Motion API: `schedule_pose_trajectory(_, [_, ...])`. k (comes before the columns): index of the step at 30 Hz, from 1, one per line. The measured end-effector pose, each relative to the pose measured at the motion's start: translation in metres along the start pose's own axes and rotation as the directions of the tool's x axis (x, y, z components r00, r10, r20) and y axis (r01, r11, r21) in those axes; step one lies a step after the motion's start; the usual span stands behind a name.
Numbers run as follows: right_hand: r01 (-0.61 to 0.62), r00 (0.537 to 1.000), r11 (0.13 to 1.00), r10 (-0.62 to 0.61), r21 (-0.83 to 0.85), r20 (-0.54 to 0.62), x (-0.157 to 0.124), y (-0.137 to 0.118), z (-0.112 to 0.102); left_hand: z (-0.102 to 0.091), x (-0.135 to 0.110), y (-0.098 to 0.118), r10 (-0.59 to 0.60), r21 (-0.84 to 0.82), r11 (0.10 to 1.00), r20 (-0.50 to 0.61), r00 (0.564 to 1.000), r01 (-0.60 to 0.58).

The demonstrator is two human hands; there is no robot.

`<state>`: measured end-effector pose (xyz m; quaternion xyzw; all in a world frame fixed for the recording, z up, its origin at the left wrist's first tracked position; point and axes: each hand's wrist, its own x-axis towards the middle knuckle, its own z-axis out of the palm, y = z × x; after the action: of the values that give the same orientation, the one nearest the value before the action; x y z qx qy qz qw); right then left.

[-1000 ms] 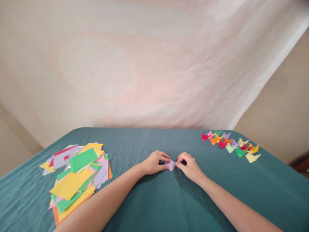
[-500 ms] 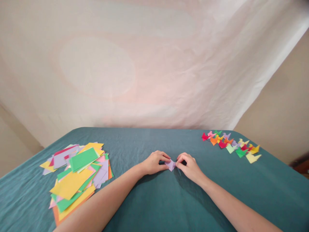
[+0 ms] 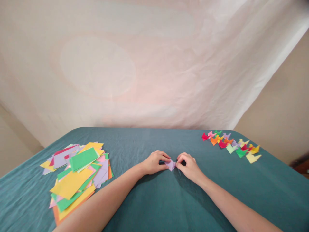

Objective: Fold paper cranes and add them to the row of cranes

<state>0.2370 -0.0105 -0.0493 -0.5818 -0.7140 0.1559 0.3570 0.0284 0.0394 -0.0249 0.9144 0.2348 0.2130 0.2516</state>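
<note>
Folded lilac paper (image 3: 171,165) lies directly between both hands over the desk (image 3: 149,203), neither nearer: the left hand (image 3: 154,163) pinches its left side, the right hand (image 3: 188,166) its right tip. Its long axis is too small to tell.

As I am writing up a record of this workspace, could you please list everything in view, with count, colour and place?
Tablecloth: one, teal, across the foreground
Folded paper: one, purple, near the tablecloth's middle
Paper sheets: many, overlapping, mixed colours, on the left
Folded paper birds: about fifteen, mixed colours, at far right
Hanging cloth: one, whitish, behind the tablecloth
Wall: one visible section, beige, right of the hanging cloth
Unclear object: one, dark brown, right edge
Left hand: one, bare, holding the folded paper's left side
Right hand: one, bare, pinching its right side
</note>
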Motion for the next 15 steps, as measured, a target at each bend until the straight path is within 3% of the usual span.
schedule_pose_trajectory(8, [-0.007, 1.0, 0.997, 0.006, -0.076, -0.007, -0.0022, -0.0036, 0.0013, 0.0013, 0.0001, -0.0025, 0.013, -0.006, 1.0, -0.007, 1.0, -0.013])
schedule_pose_trajectory(15, [0.062, 0.998, 0.991, -0.063, -0.114, -0.003, -0.0063, -0.0091, 0.0006, 0.002, 0.0, -0.0021, 0.017, -0.018, 1.0, -0.022, 1.0, -0.017])
